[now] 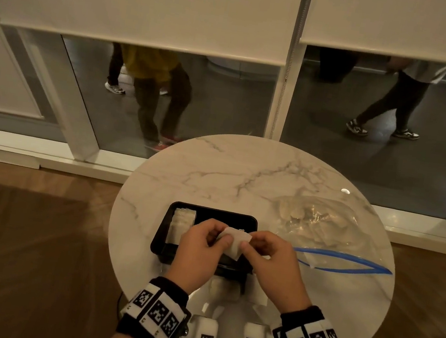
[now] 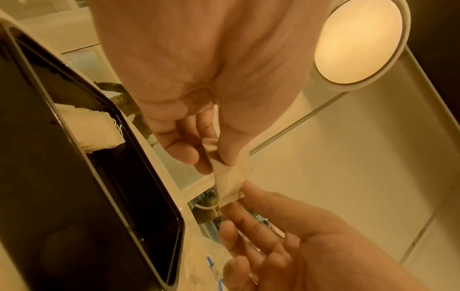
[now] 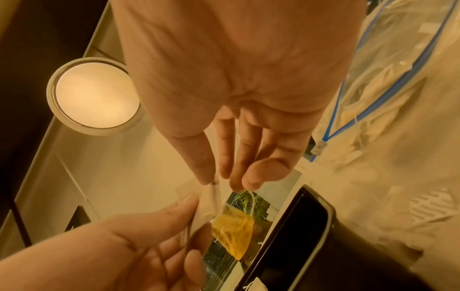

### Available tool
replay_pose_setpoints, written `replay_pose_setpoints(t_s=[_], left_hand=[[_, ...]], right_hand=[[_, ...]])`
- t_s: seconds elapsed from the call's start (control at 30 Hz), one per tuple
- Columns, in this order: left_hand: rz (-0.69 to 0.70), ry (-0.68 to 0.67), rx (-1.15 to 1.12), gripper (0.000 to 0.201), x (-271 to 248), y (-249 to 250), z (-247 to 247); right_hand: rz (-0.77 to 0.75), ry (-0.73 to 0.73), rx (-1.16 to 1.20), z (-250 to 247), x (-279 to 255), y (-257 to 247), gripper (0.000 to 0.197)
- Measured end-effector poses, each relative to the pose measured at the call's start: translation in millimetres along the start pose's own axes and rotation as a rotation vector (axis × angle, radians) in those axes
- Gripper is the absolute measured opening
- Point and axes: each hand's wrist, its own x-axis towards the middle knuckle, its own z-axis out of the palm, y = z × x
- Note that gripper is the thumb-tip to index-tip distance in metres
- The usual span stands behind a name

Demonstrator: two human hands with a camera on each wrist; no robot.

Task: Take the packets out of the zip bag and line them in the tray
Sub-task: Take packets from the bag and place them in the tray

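A white packet hangs above the black tray, held from both sides. My left hand pinches its left end and my right hand pinches its right end. The left wrist view shows the packet between thumb and fingers of the left hand, with a thin string below it. From the right wrist, the right hand pinches the packet. A few packets lie at the tray's left end. The clear zip bag, with its blue zip open, lies to the right with packets inside.
Everything sits on a small round marble table with wood floor around it. Behind it is a glass wall with lowered blinds, and people walk past outside. The right part of the tray shows bare black bottom.
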Motion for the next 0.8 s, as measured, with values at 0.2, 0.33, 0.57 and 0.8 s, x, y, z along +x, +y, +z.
replay_pose_setpoints(t_s=[0.2, 0.33, 0.57, 0.8], left_hand=[[-0.013, 0.038, -0.035, 0.007, 1, -1, 0], [-0.029, 0.087, -0.048, 0.007, 3, -5, -2], [-0.157, 0.456, 0.210, 0.017, 12, -35, -40], [-0.327, 0.538, 0.328, 0.033, 13, -62, -74]], right_hand=[[0.022, -0.017, 0.089, 6, -1, -1, 0.011], [0.044, -0.011, 0.112, 9, -1, 0, 0.011], [0.105, -0.060, 0.018, 29, 17, 8, 0.008], [0.137, -0.119, -0.159, 80, 39, 15, 0.012]])
